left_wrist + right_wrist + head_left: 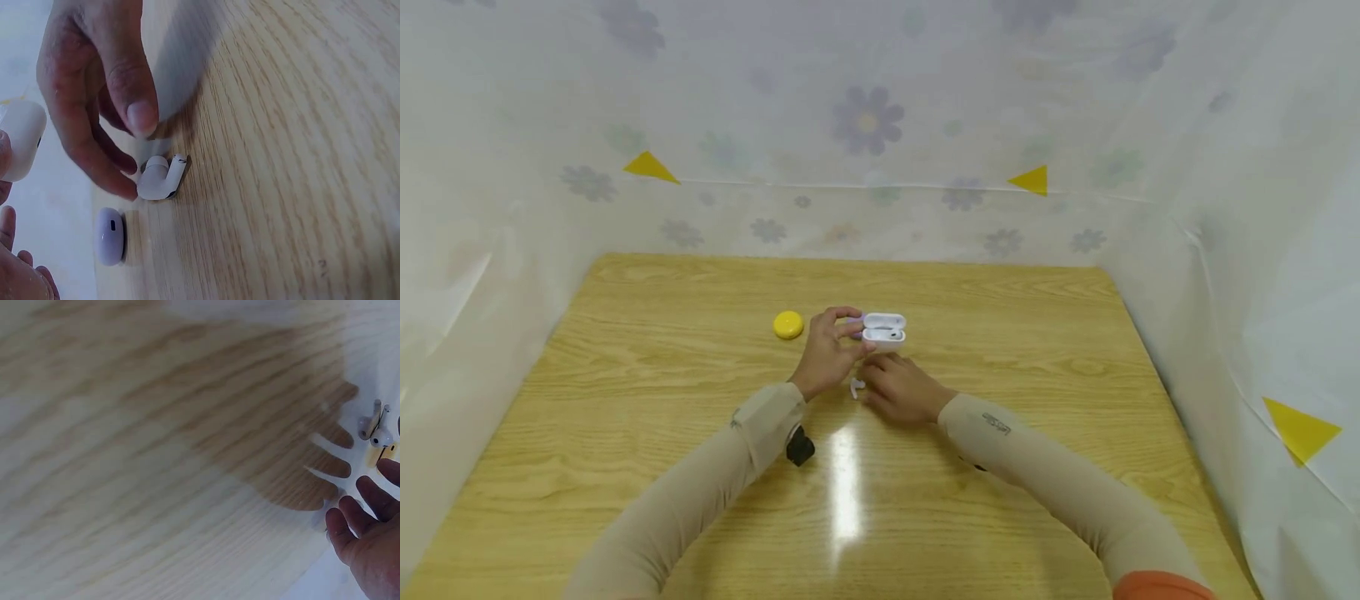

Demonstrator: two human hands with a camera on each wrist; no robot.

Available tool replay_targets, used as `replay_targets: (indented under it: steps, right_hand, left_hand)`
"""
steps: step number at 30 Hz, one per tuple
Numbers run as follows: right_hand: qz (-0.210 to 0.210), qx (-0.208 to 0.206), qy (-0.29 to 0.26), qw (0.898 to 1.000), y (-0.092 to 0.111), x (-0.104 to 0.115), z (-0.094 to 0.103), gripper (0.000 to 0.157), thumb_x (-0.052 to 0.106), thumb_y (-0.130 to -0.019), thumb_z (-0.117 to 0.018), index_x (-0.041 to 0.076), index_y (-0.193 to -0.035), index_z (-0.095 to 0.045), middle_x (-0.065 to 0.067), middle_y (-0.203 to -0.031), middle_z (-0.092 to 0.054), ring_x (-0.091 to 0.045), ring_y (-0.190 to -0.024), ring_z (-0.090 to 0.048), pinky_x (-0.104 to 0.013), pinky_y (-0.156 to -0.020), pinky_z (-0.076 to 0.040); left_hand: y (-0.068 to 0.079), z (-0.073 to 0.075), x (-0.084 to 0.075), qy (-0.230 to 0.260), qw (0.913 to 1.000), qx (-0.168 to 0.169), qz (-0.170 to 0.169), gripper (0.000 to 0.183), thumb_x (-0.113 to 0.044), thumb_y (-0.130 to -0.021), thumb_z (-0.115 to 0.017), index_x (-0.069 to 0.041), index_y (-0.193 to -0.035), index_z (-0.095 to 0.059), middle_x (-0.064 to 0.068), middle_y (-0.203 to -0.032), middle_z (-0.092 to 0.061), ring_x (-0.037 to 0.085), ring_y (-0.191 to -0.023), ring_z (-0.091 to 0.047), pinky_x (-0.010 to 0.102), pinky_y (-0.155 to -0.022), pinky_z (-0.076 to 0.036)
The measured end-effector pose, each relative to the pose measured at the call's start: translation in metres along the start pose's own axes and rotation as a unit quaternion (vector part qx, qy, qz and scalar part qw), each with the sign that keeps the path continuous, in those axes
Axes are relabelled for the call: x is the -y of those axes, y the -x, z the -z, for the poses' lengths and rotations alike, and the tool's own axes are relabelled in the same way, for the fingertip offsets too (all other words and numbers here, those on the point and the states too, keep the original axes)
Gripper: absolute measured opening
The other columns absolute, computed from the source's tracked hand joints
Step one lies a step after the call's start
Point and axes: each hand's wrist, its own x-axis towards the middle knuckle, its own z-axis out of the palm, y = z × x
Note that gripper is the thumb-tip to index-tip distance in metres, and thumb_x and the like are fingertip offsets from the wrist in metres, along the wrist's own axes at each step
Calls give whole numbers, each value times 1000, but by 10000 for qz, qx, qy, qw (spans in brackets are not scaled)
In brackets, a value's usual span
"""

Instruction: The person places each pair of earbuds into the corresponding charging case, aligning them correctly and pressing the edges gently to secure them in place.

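Observation:
My left hand [832, 350] grips a white earbud case [884, 337] with its lid raised, over the middle of the table. A small dark spot shows inside the case. A white earbud [164, 178] lies on the wood just below the case. My right hand [904, 390] is beside it, fingers loosely bent and fingertips right at its rounded end. In the left wrist view, the right hand's thumb stands apart from its fingers with nothing between them. Only part of the left hand [19, 269] shows there, at the left edge.
A lavender rounded case [110, 236] with a dark slot sits on the table, mostly hidden behind my left hand in the head view. Left of that hand lies a round yellow object [788, 325]. Pale flower-patterned sheets [868, 217] enclose the wooden table [1015, 333].

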Motion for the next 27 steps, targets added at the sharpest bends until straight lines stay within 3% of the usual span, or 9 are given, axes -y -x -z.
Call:
replay_targets:
  steps: [7,14,17,27]
  right_hand:
    - [-81,78,-14,9999,-9,0,-1,35,23,-96,-51,10,-128,-54,-17,-143,-45,-33,-134,-44,-50,-106,-41]
    - [23,10,-8,10000,-9,1,4,27,23,-95,-56,7,-116,-60,-15,-126,-59,-31,-119,-56,-47,-95,-49]
    - [-116,55,-94,9999,-8,1,7,30,24,-94,-57,7,-119,-60,-15,-124,-60,-32,-116,-57,-47,-93,-50]
    - [-236,148,-72,9996,-6,0,6,32,24,-95,-55,6,-121,-61,-18,-126,-59,-35,-119,-54,-50,-92,-50]
  left_hand:
    - [0,1,3,-37,9999,83,-58,36,-14,-85,-71,6,-115,-66,14,-130,-53,34,-128,-38,50,-113,-22]
    - [0,6,7,437,9984,74,360,39,-15,-86,-70,7,-118,-63,11,-134,-51,31,-131,-34,48,-115,-17]
    - [1,9,8,603,9975,67,377,40,-13,-86,-71,8,-118,-62,13,-136,-50,31,-132,-33,48,-115,-16]
    - [4,14,11,471,9984,17,310,41,-14,-85,-72,8,-118,-62,16,-135,-49,32,-132,-33,49,-114,-18]
